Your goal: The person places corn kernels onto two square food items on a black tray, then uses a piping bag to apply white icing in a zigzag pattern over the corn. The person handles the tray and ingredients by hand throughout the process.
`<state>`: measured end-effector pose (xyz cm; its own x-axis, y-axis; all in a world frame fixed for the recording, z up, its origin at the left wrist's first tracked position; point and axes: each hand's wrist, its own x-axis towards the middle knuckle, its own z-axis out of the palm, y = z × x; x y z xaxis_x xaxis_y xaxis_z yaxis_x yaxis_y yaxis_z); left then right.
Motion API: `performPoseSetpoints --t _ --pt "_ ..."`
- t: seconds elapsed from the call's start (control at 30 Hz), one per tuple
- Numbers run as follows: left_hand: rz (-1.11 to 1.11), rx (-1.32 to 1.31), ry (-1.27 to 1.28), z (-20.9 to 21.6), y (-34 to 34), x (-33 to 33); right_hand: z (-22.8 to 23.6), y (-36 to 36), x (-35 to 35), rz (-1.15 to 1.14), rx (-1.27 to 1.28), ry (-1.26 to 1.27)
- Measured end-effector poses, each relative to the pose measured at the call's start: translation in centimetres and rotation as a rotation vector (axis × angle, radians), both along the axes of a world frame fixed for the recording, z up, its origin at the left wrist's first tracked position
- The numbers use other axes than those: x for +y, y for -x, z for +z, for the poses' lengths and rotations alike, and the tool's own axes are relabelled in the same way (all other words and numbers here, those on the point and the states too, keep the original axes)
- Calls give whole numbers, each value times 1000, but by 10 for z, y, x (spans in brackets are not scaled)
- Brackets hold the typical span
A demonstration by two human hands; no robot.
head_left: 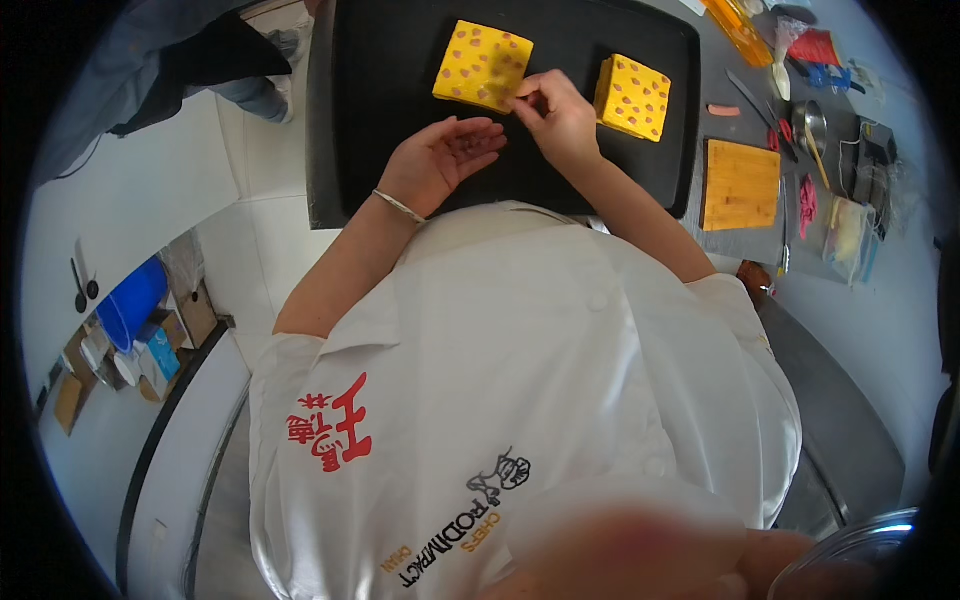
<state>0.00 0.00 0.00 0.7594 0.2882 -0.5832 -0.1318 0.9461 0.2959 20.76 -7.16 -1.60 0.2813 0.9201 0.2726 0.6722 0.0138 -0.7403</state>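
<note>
Two square yellow blocks with pinkish-brown spots lie apart on a large black tray (390,60); they look like cakes. At the lower right corner of the left yellow block (480,65), my right hand (560,120) is closed in a pinch. Whatever its fingertips hold is too small to make out. My left hand (445,160), a pale band on its wrist, is open and palm up just below the same block, fingers slightly curved. Any small bits in its palm cannot be told. The right yellow block (635,97) sits beside my right hand, untouched.
To the tray's right are a wooden board (742,185), a short pink stick (723,110), a knife (752,97), a metal bowl (808,125) and a clear bag (848,240). Another person's leg (245,95) is at the upper left. A blue bin (132,305) stands lower left.
</note>
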Motion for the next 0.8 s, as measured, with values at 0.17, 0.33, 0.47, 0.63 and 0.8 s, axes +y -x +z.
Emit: performPoseSetpoints --t 0.17,0.33,0.47,0.63,0.8 --pt "56 29 25 -4 2 1 29 25 -10 267 -101 -11" --pt "45 84 13 -6 1 -2 22 29 -13 322 -118 56" --pt "15 86 -3 0 -2 -2 19 21 -14 365 -7 154" --pt "23 73 2 -3 -2 -5 13 -6 -2 74 412 177" --pt "-6 228 -4 11 -7 -6 -18 -32 25 -78 44 20"
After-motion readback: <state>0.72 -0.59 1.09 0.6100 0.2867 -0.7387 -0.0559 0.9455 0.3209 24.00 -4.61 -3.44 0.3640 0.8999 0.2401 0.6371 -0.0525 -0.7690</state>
